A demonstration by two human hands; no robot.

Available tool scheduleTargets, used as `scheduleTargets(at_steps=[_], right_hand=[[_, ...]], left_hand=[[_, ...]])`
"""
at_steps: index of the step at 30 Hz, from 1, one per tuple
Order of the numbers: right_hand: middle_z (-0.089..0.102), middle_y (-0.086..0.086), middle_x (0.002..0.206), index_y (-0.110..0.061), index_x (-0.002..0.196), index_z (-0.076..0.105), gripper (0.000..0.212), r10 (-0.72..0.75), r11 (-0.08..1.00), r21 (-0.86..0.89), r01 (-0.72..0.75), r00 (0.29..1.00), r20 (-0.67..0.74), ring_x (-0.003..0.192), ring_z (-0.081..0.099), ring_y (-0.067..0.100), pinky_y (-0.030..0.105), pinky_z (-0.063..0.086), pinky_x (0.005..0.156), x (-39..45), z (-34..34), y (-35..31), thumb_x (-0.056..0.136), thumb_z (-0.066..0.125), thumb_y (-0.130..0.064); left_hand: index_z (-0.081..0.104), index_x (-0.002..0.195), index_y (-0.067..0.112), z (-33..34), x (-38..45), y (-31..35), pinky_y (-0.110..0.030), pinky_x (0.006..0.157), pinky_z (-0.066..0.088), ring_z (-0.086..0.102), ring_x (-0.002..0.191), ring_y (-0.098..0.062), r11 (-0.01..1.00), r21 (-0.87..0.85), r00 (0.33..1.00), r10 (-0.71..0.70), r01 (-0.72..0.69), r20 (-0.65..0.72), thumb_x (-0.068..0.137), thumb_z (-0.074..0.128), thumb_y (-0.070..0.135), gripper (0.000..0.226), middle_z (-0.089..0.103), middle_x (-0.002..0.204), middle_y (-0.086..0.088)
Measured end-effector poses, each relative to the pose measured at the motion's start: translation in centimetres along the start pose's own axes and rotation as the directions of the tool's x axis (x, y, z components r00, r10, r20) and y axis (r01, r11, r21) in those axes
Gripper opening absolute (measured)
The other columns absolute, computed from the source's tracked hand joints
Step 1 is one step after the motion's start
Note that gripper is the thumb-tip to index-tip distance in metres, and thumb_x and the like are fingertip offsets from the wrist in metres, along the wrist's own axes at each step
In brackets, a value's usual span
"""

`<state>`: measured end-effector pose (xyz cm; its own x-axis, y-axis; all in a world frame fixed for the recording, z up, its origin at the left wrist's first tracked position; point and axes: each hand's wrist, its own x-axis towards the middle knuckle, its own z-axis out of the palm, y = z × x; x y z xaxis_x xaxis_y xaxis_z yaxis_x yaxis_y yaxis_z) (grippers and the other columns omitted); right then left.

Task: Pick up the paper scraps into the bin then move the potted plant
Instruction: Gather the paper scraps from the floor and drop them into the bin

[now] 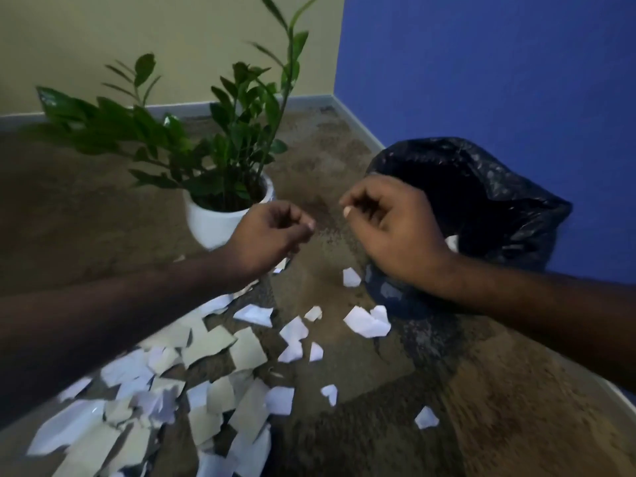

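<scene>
Several torn white paper scraps [220, 383] litter the brown carpet in the lower left and middle. A bin lined with a black bag [481, 208] stands at the right, against the blue wall. One scrap [452, 242] shows inside the bin. The potted plant [223, 215], green leaves in a white pot, stands behind the scraps. My left hand [272, 235] hovers in front of the pot, fingers loosely curled, with nothing in it. My right hand [395, 232] hangs over the bin's near rim, fingers curled and apart, holding nothing that I can see.
A blue wall [499, 70] at the right meets a cream wall [137, 36] behind the plant in a corner. A pale skirting board [309, 101] runs along both. Bare carpet [499, 407] lies at the lower right.
</scene>
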<state>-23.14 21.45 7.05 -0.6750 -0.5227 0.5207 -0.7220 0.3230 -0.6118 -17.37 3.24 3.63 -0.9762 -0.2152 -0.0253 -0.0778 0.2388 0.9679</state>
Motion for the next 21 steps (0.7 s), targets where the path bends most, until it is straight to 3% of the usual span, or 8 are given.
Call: scheduleTargets(at_steps=[3,5,8,11,13,15,18,21], right_hand=[[0.059,0.001,0.075,-0.008,0.079,0.066,0.007,-0.083,0.996,0.008,0.083,0.975,0.204,0.066,0.053,0.010,0.020,0.042,0.062,-3.3,3.1,-0.8,0.080,0.064,-0.001],[0.057,-0.001,0.071,-0.010,0.076,0.065,0.007,-0.061,0.997,-0.020,0.072,0.938,0.342,0.066,0.051,0.008,0.024,0.042,0.061,-5.2,5.2,-0.5,0.079,0.064,-0.003],[0.060,-0.002,0.077,-0.013,0.082,0.066,0.006,0.021,0.996,-0.087,0.028,0.850,0.527,0.071,0.051,0.008,0.026,0.041,0.064,-7.6,7.9,0.1,0.077,0.063,-0.014],[0.064,0.001,0.100,-0.019,0.105,0.064,0.027,0.095,0.991,-0.131,-0.003,0.709,0.699,0.091,0.059,0.015,0.032,0.048,0.079,-9.6,9.8,0.5,0.078,0.067,-0.022],[0.056,-0.001,0.121,-0.024,0.127,0.051,0.053,0.164,0.978,-0.208,0.018,0.550,0.819,0.109,0.054,0.017,0.032,0.046,0.091,-10.9,10.9,0.4,0.078,0.069,-0.035],[0.043,-0.002,0.138,-0.030,0.140,0.033,0.076,0.218,0.962,-0.267,0.063,0.416,0.883,0.125,0.044,0.020,0.039,0.042,0.101,-12.0,12.1,0.2,0.075,0.068,-0.050],[0.029,0.000,0.150,-0.038,0.144,0.015,0.097,0.274,0.932,-0.335,0.138,0.335,0.902,0.136,0.033,0.028,0.049,0.039,0.105,-13.1,13.8,-0.3,0.066,0.066,-0.066],[0.013,0.004,0.158,-0.034,0.148,-0.001,0.121,0.349,0.880,-0.419,0.225,0.294,0.890,0.142,0.019,0.034,0.054,0.032,0.108,-13.5,15.0,-1.1,0.058,0.069,-0.075]], left_hand=[[0.070,0.084,0.009,-2.6,-2.5,-3.7,-0.010,0.053,0.043,0.056,0.052,0.003,0.960,0.278,0.996,-0.062,0.042,0.065,0.088,0.065,0.006,0.008,0.067,0.065,0.008],[0.070,0.085,0.017,-4.2,-4.2,-6.4,-0.007,0.056,0.041,0.058,0.058,0.005,0.866,0.497,0.976,-0.153,0.057,0.154,0.085,0.069,0.014,0.004,0.067,0.068,0.013],[0.067,0.106,0.026,-6.5,-7.3,-9.8,-0.003,0.067,0.039,0.059,0.087,-0.004,0.715,0.699,0.891,-0.336,0.030,0.306,0.078,0.078,0.028,0.030,0.062,0.100,0.012],[0.054,0.130,0.028,-8.5,-10.6,-12.1,0.004,0.073,0.033,0.046,0.105,-0.005,0.625,0.776,0.789,-0.434,-0.084,0.435,0.077,0.079,0.034,0.058,0.048,0.120,0.009],[0.040,0.141,0.037,-9.3,-12.1,-13.2,-0.013,0.088,0.045,0.046,0.117,-0.011,0.601,0.794,0.754,-0.481,-0.088,0.447,0.074,0.080,0.037,0.078,0.038,0.135,0.009],[0.025,0.146,0.044,-9.5,-13.0,-14.0,-0.029,0.097,0.047,0.040,0.129,-0.017,0.556,0.824,0.749,-0.498,-0.111,0.437,0.071,0.080,0.038,0.094,0.026,0.147,0.011],[0.010,0.149,0.046,-8.4,-13.5,-14.7,-0.041,0.099,0.046,0.031,0.137,-0.026,0.497,0.848,0.752,-0.484,-0.184,0.447,0.065,0.082,0.048,0.111,0.009,0.158,0.010],[-0.008,0.149,0.044,-6.6,-13.8,-15.5,-0.052,0.104,0.039,0.020,0.142,-0.036,0.433,0.877,0.740,-0.518,-0.206,0.429,0.049,0.085,0.064,0.138,-0.004,0.162,0.003]])
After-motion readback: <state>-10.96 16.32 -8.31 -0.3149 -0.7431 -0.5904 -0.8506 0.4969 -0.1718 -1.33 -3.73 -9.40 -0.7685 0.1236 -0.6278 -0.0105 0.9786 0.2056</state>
